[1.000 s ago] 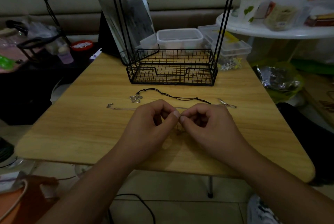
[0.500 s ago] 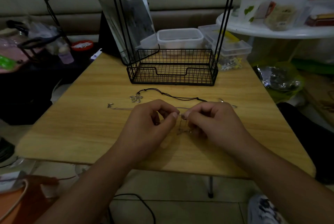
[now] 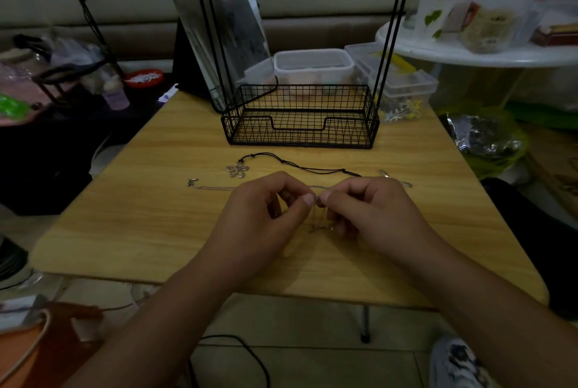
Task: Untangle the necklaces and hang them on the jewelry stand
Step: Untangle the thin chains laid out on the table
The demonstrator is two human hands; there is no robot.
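My left hand (image 3: 266,215) and my right hand (image 3: 372,212) meet over the middle of the wooden table (image 3: 140,225). Both pinch a thin silver chain necklace (image 3: 212,188) between thumb and fingertips, and a small loop of it hangs beneath them. The chain's clasp end lies out to the left and another end pokes out to the right. Just beyond my hands lies a black cord necklace (image 3: 300,166) with a silver flower pendant (image 3: 236,170). The black wire jewelry stand (image 3: 300,118), with a basket base and tall rods, stands at the far side of the table.
Behind the stand lean a tilted mirror (image 3: 219,28) and clear plastic boxes (image 3: 312,67). A white round side table (image 3: 469,49) with cups and jars is at the right. Bags and clutter fill the floor on both sides.
My hands shifted slightly away from me and my fingertips parted a little, so a short hanging loop of the chain shows below them. The black cord necklace has not moved.
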